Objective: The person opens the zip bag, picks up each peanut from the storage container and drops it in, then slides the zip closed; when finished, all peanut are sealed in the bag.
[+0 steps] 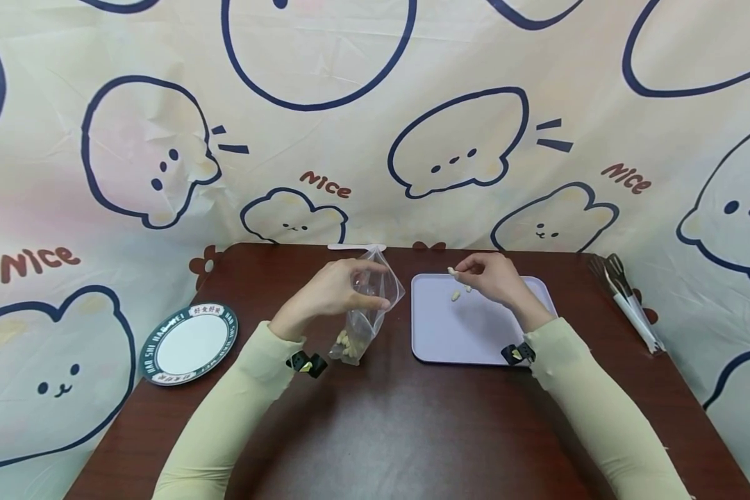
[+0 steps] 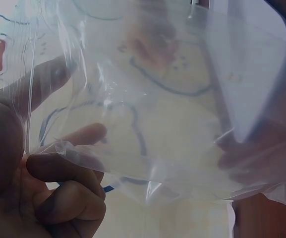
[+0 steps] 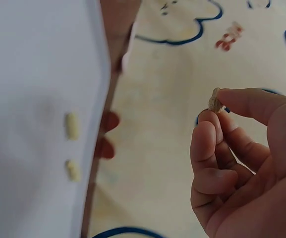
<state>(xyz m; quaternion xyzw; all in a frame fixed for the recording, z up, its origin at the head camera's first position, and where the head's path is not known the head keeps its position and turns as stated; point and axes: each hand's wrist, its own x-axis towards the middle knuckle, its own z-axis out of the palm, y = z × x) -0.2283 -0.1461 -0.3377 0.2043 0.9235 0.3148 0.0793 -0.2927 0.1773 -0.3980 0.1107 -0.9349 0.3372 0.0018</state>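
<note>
My left hand (image 1: 334, 286) grips a clear plastic zip bag (image 1: 367, 319) near its top, thumb and fingers spread at the mouth. Several peanuts in their shells (image 1: 345, 340) lie at the bottom of the bag. In the left wrist view the clear film (image 2: 182, 124) fills most of the picture. Over the lilac tray (image 1: 437, 340), my right hand (image 1: 490, 278) pinches one unshelled peanut (image 3: 214, 100) between thumb and fingertips. Two more peanuts (image 3: 72, 126) lie on the tray, below that hand.
A green-rimmed white plate (image 1: 156, 347) sits at the left of the brown table (image 1: 375, 430). Kitchen utensils with white handles (image 1: 637, 319) lie along the right edge. A thin white object (image 1: 344, 246) is at the back edge, before the patterned cloth (image 1: 362, 153).
</note>
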